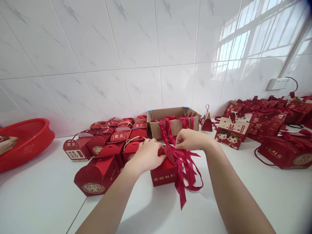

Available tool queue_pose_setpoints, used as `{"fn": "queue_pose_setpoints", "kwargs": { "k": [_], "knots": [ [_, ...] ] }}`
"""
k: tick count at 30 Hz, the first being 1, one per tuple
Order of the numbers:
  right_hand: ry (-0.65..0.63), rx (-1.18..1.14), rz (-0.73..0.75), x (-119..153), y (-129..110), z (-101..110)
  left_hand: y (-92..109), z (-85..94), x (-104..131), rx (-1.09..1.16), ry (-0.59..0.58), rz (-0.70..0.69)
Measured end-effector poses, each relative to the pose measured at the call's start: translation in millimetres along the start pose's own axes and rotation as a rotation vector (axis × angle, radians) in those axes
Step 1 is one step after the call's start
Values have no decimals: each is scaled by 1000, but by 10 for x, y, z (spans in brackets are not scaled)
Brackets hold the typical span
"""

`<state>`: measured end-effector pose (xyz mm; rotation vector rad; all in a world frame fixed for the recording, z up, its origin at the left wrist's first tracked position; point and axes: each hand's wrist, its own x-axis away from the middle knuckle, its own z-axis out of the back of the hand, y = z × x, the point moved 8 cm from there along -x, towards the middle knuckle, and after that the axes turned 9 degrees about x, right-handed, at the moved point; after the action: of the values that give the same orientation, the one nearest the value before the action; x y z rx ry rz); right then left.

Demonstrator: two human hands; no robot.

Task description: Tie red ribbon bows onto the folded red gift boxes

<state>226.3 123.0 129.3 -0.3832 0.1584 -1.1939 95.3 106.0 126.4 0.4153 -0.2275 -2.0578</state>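
A small red gift box (163,175) with gold lettering on its front stands upright on the white table before me. My left hand (151,154) grips its top from the left, thumb near the upper flap and fingertips partly hidden behind. Over the box's right side, my right hand (188,139) is closed in a pinch on a dark red ribbon (186,170). Several ribbon strands hang loosely from there onto the table. Just behind, more ribbons (166,128) drape over the wall of an open cardboard carton (156,130).
Several red gift boxes (97,177) stand grouped on the left, close to my left forearm. A red plastic basin (26,143) lies further left. To the right are a cartoon-printed box (230,131), a ribboned box (286,151) and rows of red boxes (265,125). A tiled wall (136,42) rises behind.
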Motion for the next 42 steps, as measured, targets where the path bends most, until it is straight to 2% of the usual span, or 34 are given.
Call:
{"fn": "queue_pose_setpoints", "kwargs": {
  "k": [8, 21, 23, 25, 29, 32, 38, 42],
  "knots": [
    [-21, -42, 48, 1, -79, -21, -23, -33, -33, 26, -12, 18],
    [-11, 10, 28, -158, -45, -159, 45, -7, -56, 12, -21, -20],
    [62, -21, 23, -150, -40, -104, 68, 48, -41, 8, 8, -28],
    [124, -117, 89, -128, -97, -42, 79, 142, -8, 51, 54, -3],
    [60, -373, 336, -33, -345, 3, 113, 362, 92, 199, 153, 46],
    [54, -454, 391, 44, -438, 67, 166, 483, 163, 261, 193, 28],
    [151, -547, 387, 173, -465, 215, 99, 496, 239, 215, 71, 125],
    [266, -622, 366, 292, -446, 340, -11, 330, 260, 77, -148, 201]
  ]
}}
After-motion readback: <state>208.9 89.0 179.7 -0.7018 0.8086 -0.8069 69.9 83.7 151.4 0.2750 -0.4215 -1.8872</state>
